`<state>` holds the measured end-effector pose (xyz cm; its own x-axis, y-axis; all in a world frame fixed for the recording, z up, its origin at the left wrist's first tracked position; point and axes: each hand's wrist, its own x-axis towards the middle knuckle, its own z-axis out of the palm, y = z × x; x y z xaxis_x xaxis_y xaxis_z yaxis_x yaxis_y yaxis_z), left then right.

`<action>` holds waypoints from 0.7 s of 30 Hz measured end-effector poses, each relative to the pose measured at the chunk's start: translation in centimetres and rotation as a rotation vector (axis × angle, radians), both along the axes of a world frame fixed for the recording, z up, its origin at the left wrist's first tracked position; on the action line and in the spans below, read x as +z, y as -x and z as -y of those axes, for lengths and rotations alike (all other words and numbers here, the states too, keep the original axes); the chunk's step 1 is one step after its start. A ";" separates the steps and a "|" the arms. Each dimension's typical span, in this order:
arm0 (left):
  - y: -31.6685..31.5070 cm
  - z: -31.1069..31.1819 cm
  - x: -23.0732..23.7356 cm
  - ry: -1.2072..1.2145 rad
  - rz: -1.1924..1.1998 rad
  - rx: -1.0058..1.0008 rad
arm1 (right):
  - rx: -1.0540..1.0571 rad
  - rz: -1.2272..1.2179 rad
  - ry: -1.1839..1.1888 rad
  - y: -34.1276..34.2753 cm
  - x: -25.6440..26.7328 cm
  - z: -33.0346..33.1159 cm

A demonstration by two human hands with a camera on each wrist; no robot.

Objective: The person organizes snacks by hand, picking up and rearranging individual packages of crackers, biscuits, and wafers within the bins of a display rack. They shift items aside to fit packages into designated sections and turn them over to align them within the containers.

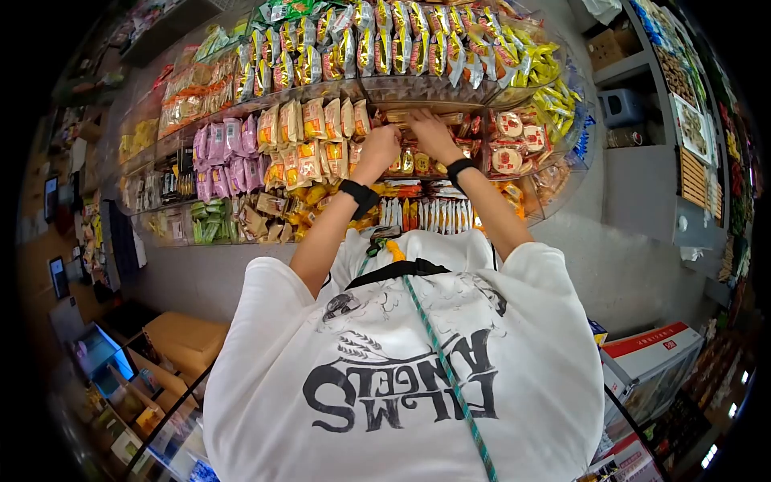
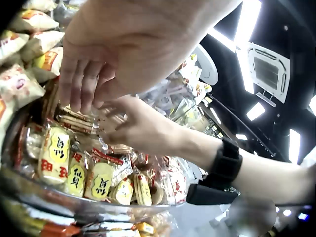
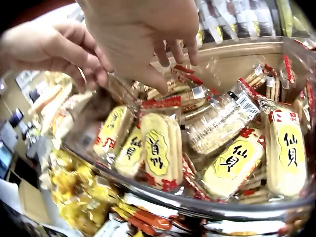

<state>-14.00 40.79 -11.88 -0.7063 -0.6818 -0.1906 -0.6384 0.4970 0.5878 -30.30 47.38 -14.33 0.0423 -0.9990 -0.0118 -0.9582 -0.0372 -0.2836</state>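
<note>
Cracker packets point(image 3: 232, 160) lean label-out along the bin's near wall point(image 3: 207, 209), likely for display, as the left hand point(image 1: 380, 151) pinches another packet point(image 3: 120, 90) at left and the right hand point(image 1: 434, 138), loosely open, reaches beside it.

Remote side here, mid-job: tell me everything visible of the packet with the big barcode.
The big-barcode packet lies slanted in the bin, barcode up, against a yellow-labelled packet. Its wrapper looks like clear, shiny, crinkled plastic, red at the barcode end. Pale contents show through. Neither hand touches it; I can't confirm its seal.
</note>
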 end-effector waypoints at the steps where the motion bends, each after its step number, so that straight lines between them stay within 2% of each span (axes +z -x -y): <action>1: 0.0 -0.6 -0.8 0.077 -0.039 -0.018 | 0.004 0.001 0.001 -0.3 -1.4 0.8; 2: 0.1 -0.7 -1.6 0.079 -0.039 -0.015 | -0.008 -0.054 0.000 -0.6 -2.8 1.6; 5: 0.3 -1.0 -0.7 -0.078 0.259 0.005 | -0.041 -0.101 -0.060 -1.0 -3.7 3.6; 8: -0.1 -0.9 -1.3 -0.039 0.304 0.021 | -0.061 -0.107 -0.113 -1.3 -3.7 4.1; 12: 0.4 -0.3 -2.9 -0.061 0.266 -0.052 | -0.085 -0.016 -0.137 -0.5 -4.6 4.4; 14: 0.8 -0.9 -3.6 0.046 0.029 0.155 | -0.101 0.029 -0.138 0.2 -5.1 4.2; 16: 1.5 0.6 -5.9 -0.028 0.076 0.096 | -0.118 0.062 -0.063 0.5 -4.9 3.4; 18: 1.9 1.1 -7.1 0.182 -0.016 0.071 | -0.141 0.092 -0.056 0.7 -4.7 2.8; 19: 2.2 1.3 -7.0 0.179 -0.016 0.071 | -0.169 0.091 -0.069 0.8 -4.6 2.7; 21: 2.5 1.9 -6.4 -0.098 0.041 0.129 | -0.198 0.093 -0.085 1.1 -4.2 2.2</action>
